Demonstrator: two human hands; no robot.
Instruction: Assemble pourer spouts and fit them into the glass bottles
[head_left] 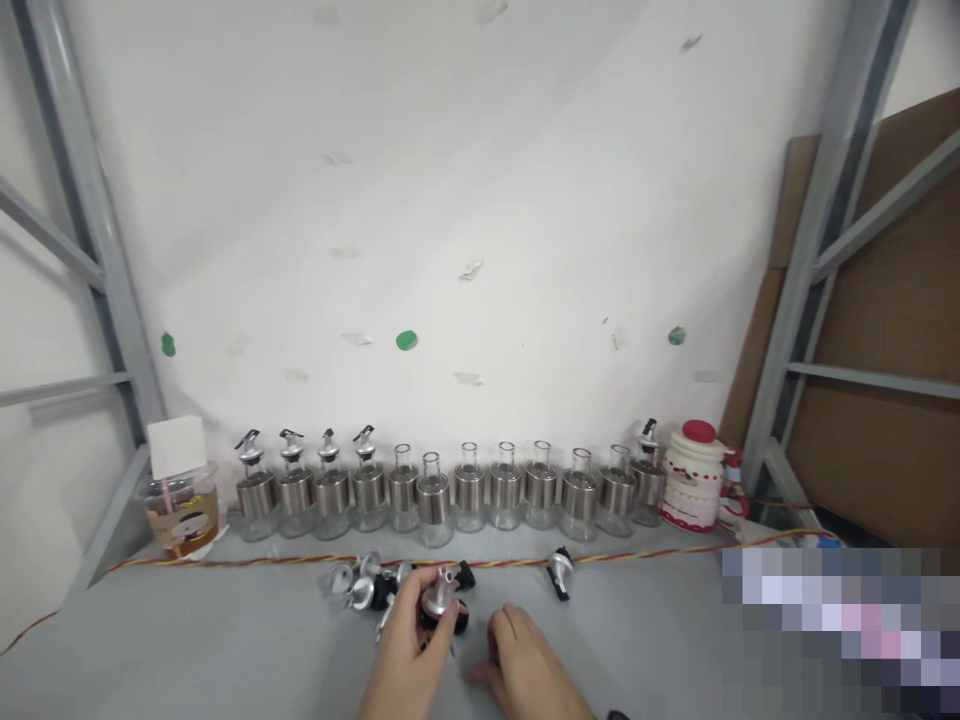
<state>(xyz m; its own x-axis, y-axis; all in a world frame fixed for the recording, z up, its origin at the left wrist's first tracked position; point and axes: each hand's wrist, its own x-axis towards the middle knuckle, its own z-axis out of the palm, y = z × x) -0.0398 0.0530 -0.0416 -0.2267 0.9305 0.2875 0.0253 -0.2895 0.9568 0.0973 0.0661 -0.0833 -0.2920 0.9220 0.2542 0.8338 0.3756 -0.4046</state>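
Observation:
My left hand (409,645) is closed around a silver bottle pourer (439,594), its narrow spout tilted up and toward me. Just right of it, low over the grey table (247,630), my right hand (529,660) has its fingers curled in; whatever they may hold is hidden. Several more silver and black pourers (364,592) lie heaped beside and behind my left hand, partly covered by it. One loose pourer (560,574) with a black lever lies farther right. Behind them stands a row of glass bottles with steel bands, several with open necks (469,485) and several fitted with pourers (330,490).
A red and yellow twisted wire (300,562) runs across the table before the bottles. At the left stands a plastic drink cup (184,520); at the right, a cream jar with red top (691,480). Metal posts (806,240) and a white wall (480,200) enclose the table.

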